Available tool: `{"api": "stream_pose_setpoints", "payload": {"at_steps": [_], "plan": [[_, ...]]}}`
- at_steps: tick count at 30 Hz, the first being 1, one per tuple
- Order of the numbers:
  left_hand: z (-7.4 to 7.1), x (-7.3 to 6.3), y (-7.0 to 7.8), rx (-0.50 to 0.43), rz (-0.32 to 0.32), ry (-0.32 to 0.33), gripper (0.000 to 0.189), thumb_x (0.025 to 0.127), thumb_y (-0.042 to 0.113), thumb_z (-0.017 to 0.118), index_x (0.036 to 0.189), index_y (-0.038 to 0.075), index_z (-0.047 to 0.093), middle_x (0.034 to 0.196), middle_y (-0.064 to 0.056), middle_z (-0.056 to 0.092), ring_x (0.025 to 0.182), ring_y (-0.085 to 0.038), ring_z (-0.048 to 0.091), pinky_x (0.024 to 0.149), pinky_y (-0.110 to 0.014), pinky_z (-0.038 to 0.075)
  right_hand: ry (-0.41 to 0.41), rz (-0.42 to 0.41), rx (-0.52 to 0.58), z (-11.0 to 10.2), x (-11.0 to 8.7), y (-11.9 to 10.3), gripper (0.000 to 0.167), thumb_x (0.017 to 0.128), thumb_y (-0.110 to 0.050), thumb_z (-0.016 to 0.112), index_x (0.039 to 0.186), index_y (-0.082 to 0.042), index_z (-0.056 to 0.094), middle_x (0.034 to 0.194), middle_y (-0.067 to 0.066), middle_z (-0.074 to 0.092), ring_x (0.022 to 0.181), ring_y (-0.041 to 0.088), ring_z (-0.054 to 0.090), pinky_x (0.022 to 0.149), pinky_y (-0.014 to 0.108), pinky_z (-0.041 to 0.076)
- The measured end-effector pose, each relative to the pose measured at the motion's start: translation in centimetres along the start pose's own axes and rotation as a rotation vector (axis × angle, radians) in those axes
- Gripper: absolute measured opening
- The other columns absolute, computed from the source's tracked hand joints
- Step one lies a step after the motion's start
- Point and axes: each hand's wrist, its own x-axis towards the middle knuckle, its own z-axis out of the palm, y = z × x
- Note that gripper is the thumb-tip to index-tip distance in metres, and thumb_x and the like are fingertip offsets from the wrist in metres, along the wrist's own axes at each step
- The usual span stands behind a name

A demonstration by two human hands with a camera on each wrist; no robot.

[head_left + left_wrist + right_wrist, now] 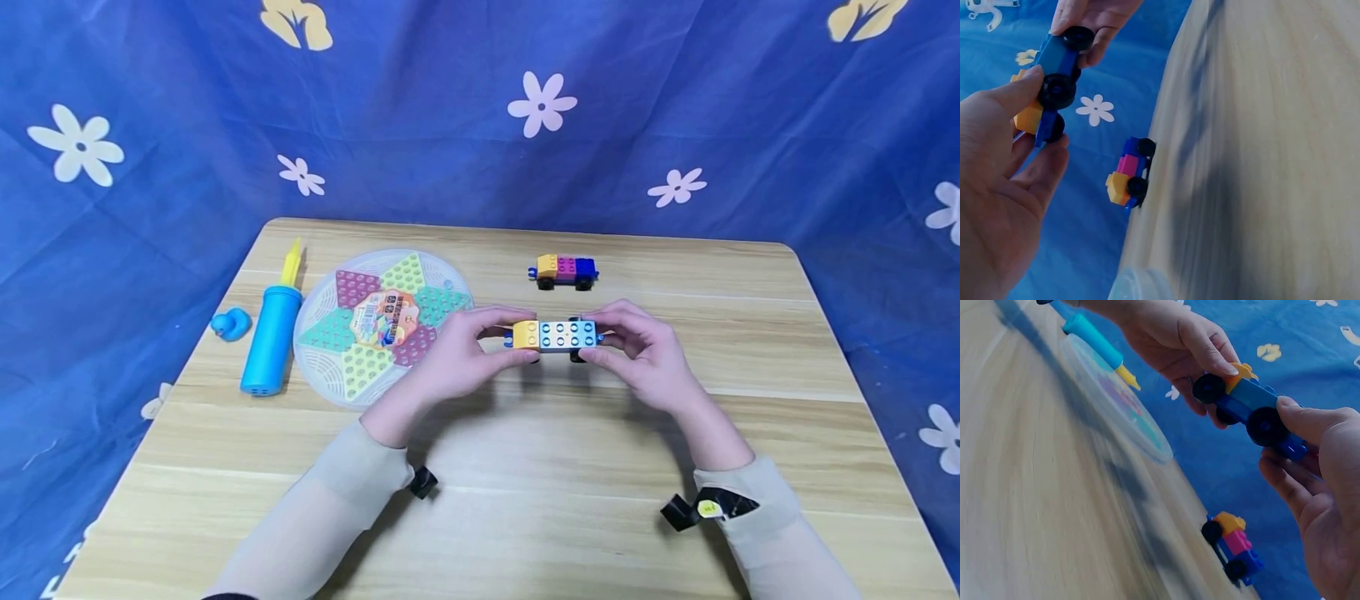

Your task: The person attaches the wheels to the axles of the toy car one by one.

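Observation:
A toy building-block car [567, 335] with a yellow front block, light blue blocks and black wheels is held up off the table between both hands. The left hand [467, 350] pinches its yellow end between thumb and fingers. At the blue end, the right hand [647, 354] grips it the same way. Both wrist views show the car's dark blue base and black wheels [1267, 427]. Beyond the hands, a second block car [564, 272] in yellow, pink and dark blue stands on its wheels.
Left of the hands lies a round Chinese checkers board [322, 367] with a coloured star. Beside it are a blue hand pump [270, 342] with a yellow nozzle and a small blue rubber duck [231, 324]. A blue flowered cloth [450, 125] hangs behind the wooden table [540, 517].

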Motion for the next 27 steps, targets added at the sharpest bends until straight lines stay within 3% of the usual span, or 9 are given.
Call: {"api": "stream_pose_setpoints", "payload": {"at_steps": [7,13,22,27], "plan": [[0.9,1.3,-1.4,-0.023,-0.116,-0.023,0.049,0.091,0.024,0.088,0.135,0.010,0.073,0.132,-0.002,0.072,0.121,-0.019,0.069,0.100,-0.039,0.057,0.000,0.054,-0.065,-1.2,0.2,2.1,0.044,0.083,0.019,0.080,0.124,0.006,0.072,0.120,0.019,0.067,0.105,0.027,0.070,0.091,0.033,0.061],[1.8,2.5,-2.4,0.030,-0.199,-0.041,0.051,0.092,0.024,0.086,0.138,0.008,0.070,0.133,-0.008,0.072,0.121,-0.022,0.069,0.100,-0.033,0.056,0.005,0.141,-0.131,-2.0,0.5,4.0,0.040,0.086,0.013,0.081,0.124,0.004,0.072,0.120,0.017,0.068,0.103,0.022,0.071,0.091,0.031,0.060],[2.5,4.3,-4.4,0.143,-0.243,-0.074,0.050,0.094,0.027,0.084,0.138,0.008,0.070,0.132,-0.008,0.072,0.114,-0.016,0.071,0.099,-0.028,0.055,0.003,0.266,-0.213,-2.6,1.3,6.1,0.036,0.090,0.004,0.082,0.124,0.004,0.070,0.119,0.017,0.069,0.104,0.032,0.073,0.088,0.028,0.061],[2.9,5.0,-5.2,0.197,-0.254,-0.098,0.049,0.095,0.026,0.083,0.138,0.007,0.070,0.130,-0.008,0.073,0.116,-0.018,0.070,0.103,-0.032,0.053,0.000,0.289,-0.271,-2.8,1.4,7.1,0.035,0.091,0.000,0.082,0.125,0.002,0.071,0.119,0.016,0.072,0.105,0.031,0.072,0.094,0.035,0.059]]}}
